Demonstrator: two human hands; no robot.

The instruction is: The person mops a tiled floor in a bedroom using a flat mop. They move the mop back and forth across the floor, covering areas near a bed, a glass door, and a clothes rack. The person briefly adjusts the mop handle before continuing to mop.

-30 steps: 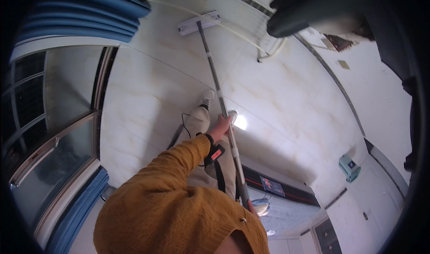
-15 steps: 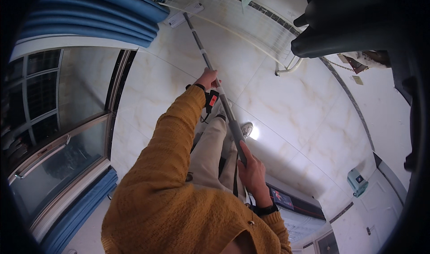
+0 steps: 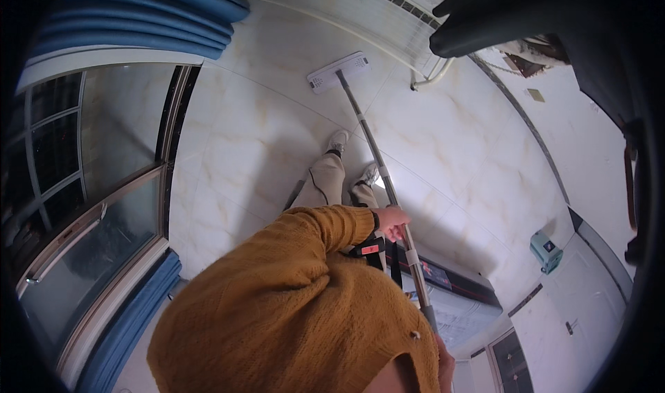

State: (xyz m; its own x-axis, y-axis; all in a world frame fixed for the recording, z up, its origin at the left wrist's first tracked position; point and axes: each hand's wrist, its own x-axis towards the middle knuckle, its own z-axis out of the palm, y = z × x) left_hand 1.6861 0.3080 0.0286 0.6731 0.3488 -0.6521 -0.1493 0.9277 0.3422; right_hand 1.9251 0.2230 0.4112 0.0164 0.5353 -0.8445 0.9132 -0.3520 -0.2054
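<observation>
Since half a second earlier the mop head (image 3: pixel 338 72) had pulled back from the ribbed wall base onto open floor, and the gripping hand had slid down from high on the pole to mid-shaft. The right hand, previously clear on the lower pole, was now mostly hidden.

Left hand (image 3: pixel 392 221) was wrapped closed around the mop pole (image 3: pixel 377 159), mustard knit sleeve (image 3: pixel 325 227) reaching across the body. Right hand (image 3: pixel 445 369) showed only a sliver at the bottom edge beside the pole's dark lower grip; couldn't tell whether it was closed on it.

Mop: flat white rectangular head, lying flat on the pale marbled floor tiles (image 3: pixel 242 150), well ahead of the shoes (image 3: pixel 338 141). Slim metal pole joined at the head's middle and ran diagonally back past the right of the legs, with a lighter collar section just below the left hand.

Blue curtain (image 3: pixel 138 19) and glass door (image 3: pixel 90 206) to the left.
</observation>
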